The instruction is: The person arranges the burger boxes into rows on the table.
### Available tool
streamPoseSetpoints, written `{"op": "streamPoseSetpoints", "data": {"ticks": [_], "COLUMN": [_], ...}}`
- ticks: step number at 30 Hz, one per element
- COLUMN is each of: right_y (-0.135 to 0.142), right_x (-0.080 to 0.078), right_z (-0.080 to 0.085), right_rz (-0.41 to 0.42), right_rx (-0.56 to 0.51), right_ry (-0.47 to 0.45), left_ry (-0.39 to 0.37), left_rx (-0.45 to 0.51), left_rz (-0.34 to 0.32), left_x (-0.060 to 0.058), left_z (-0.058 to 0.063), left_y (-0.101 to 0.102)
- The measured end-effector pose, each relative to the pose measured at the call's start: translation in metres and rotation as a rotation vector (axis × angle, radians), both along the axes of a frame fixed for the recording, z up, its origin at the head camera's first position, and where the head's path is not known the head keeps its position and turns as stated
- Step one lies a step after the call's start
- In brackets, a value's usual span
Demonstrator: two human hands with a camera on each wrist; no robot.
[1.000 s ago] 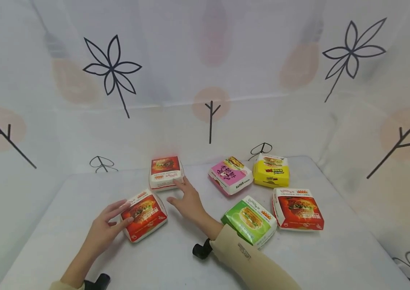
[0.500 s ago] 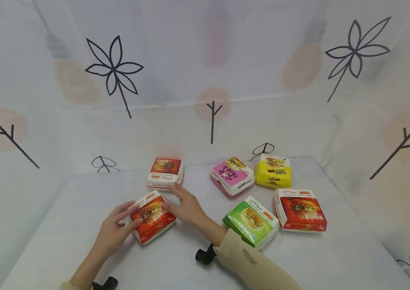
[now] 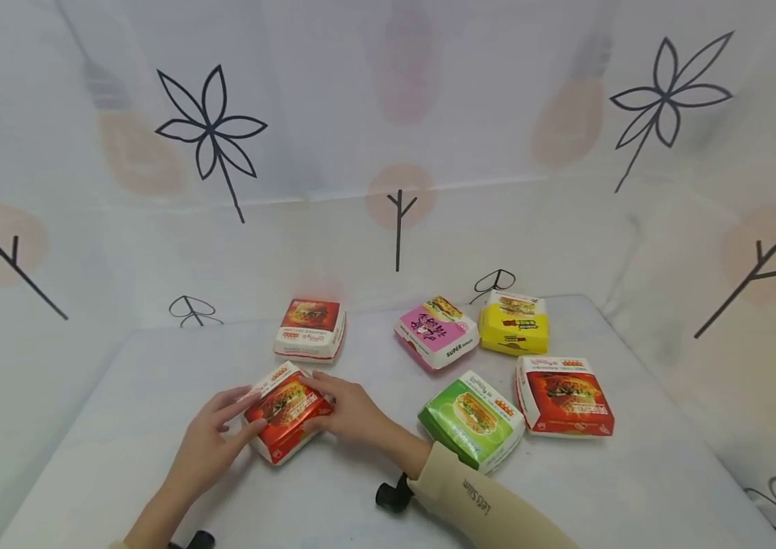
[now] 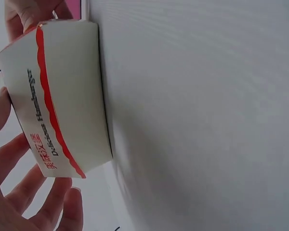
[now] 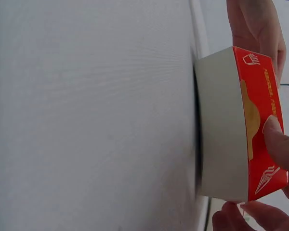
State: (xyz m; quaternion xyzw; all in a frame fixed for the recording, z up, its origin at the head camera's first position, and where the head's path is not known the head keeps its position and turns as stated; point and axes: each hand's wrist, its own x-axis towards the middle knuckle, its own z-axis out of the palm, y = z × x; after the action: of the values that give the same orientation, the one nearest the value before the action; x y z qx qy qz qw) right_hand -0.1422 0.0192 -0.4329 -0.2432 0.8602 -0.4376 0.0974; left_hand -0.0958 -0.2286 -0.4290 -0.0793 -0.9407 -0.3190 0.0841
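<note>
A red and white hamburger box point(image 3: 285, 408) sits on the white table in front of me, turned at an angle. My left hand point(image 3: 213, 435) holds its left side, thumb at the near edge and fingers toward the back corner. From the other side my right hand point(image 3: 354, 412) grips it, with the thumb point(image 5: 279, 144) pressed on the red side flap and the fingers round the far corner. Printed lettering shows on the white side of the hamburger box point(image 4: 62, 106) in the left wrist view. Just behind it lies a second red and white hamburger box point(image 3: 310, 329).
To the right lie a pink box point(image 3: 436, 333), a yellow box point(image 3: 514, 324), a green box point(image 3: 473, 419) and another red box point(image 3: 566, 396), close together. A printed white cloth point(image 3: 292, 252) rises behind the table's back edge.
My right hand has left the rear red box, which now lies slightly turned, and come back to grip the front one. The front box has slid a little right with my left hand.
</note>
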Motion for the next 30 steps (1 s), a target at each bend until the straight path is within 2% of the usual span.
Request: {"op": "streamPoseSetpoints", "data": {"ticks": [6,12,16,21,25,30], "right_y": [0.003,0.004,0.003,-0.006,-0.012,-0.012], "right_x": [-0.002,-0.004,-0.003,-0.002,-0.001,-0.001], "right_z": [0.003,0.004,0.009,0.011,0.007,0.007], "right_rz": [-0.040,-0.008,0.022,0.049,0.075,0.078], "right_rx": [-0.037,-0.040,-0.027,0.066,0.128,0.131], "right_ry": [0.046,-0.011,-0.063,-0.075,-0.072,-0.084], "left_ry": [0.080,0.085,0.017,-0.061,-0.100,-0.180], "left_rx": [-0.023,-0.048,-0.046,-0.034,-0.021,0.041], "left_rz": [0.037,0.016,0.015,-0.009,-0.069,-0.164], "left_x": [0.007,0.009,0.006,0.001,-0.004,-0.015], "left_z": [0.003,0.007,0.011,0.014,0.015,0.015], "left_y": [-0.006,-0.012,-0.014,-0.015,-0.014,-0.018]}}
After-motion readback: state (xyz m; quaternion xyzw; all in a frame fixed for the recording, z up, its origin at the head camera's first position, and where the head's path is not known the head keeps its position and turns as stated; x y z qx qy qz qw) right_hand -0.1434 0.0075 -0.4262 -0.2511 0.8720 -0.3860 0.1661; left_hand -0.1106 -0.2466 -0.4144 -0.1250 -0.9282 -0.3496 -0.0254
